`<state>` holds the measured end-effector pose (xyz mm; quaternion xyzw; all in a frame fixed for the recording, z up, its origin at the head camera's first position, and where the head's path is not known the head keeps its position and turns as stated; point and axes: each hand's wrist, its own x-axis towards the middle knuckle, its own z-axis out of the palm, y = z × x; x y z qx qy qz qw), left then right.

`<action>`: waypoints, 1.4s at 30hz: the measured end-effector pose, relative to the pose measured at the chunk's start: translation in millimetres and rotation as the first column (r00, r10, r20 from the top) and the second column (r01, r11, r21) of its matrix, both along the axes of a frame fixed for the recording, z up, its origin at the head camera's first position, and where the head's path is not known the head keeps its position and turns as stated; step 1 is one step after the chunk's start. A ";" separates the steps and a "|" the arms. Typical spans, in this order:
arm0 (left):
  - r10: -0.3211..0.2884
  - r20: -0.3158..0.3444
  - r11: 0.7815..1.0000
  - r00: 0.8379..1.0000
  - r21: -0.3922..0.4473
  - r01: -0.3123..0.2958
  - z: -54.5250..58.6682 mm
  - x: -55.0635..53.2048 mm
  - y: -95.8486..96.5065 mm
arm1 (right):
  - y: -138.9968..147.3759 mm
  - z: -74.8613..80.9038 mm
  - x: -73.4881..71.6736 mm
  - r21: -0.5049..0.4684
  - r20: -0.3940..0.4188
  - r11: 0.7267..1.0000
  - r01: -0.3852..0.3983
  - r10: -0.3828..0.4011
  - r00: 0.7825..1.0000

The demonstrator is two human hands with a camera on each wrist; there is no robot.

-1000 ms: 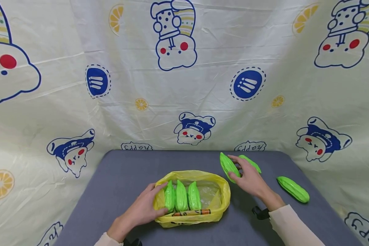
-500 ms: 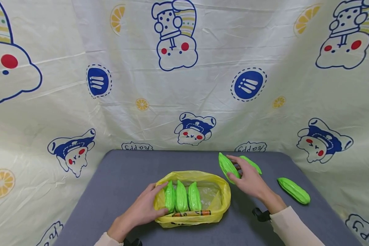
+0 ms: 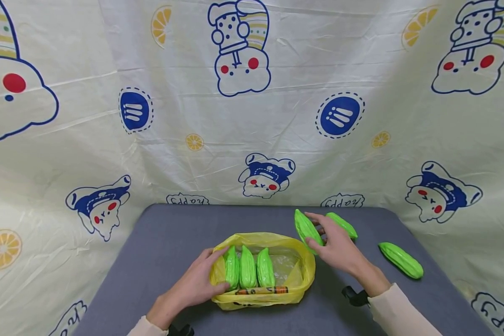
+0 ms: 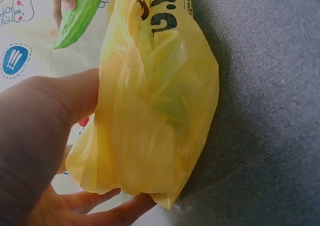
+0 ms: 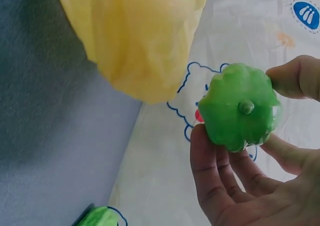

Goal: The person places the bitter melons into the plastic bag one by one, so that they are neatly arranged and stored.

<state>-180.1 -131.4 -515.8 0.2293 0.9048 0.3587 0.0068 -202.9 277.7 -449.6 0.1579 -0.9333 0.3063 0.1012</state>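
Note:
A yellow plastic bag (image 3: 277, 297) stands on the table with its mouth spread wide, and three green bitter melons (image 3: 248, 268) lie side by side in its left part. My left hand (image 3: 195, 282) grips the bag's left side, thumb near the front rim and fingers around the far side. My right hand (image 3: 338, 245) holds another bitter melon (image 3: 305, 228) between thumb and fingers, just beyond the bag's right rim. In the right wrist view the held bitter melon (image 5: 240, 105) shows its stem end, clear of the yellow bag (image 5: 140, 40).
Two more bitter melons lie on the grey table (image 3: 172, 233): one partly hidden bitter melon (image 3: 344, 225) behind my right hand, another bitter melon (image 3: 401, 260) farther right. A printed curtain (image 3: 277, 121) hangs behind the table's far edge.
My right hand has shifted slightly left toward the bag with its bitter melon. The left hand stays at the bag's left side.

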 end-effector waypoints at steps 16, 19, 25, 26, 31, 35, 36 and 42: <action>0.066 -0.023 0.998 0.998 -0.023 -0.066 4.7 1.0 1.4 | -24.1 5.5 11.3 0.014 0.041 1.000 -0.022 0.021 0.999; 0.086 -0.046 0.996 0.995 -0.028 -0.087 5.3 -0.2 3.9 | -26.7 5.5 12.5 0.011 0.052 0.999 -0.033 0.033 0.998; 0.107 -0.105 0.993 0.989 -0.029 -0.111 7.5 -1.7 6.3 | -29.9 2.3 13.7 -0.011 0.079 0.998 -0.059 0.060 0.995; 0.109 -0.116 0.993 0.987 -0.029 -0.113 8.0 -1.8 6.5 | -30.5 1.8 13.9 -0.015 0.085 0.998 -0.065 0.066 0.994; 0.117 -0.161 0.990 0.980 -0.054 -0.127 7.8 -2.0 7.6 | -35.3 1.2 14.9 -0.029 0.121 0.997 -0.070 0.073 0.990; 0.113 -0.184 0.988 0.976 -0.080 -0.130 7.2 -1.5 9.7 | -39.4 2.3 16.5 -0.035 0.157 0.997 -0.067 0.071 0.985; 0.114 -0.185 0.987 0.976 -0.090 -0.132 7.6 -1.1 10.2 | -40.4 2.4 17.0 -0.038 0.169 0.997 -0.064 0.070 0.983; 0.137 -0.129 0.970 0.982 -0.184 -0.160 11.6 1.1 11.3 | -46.4 0.0 19.3 -0.026 0.219 0.998 -0.052 0.056 0.974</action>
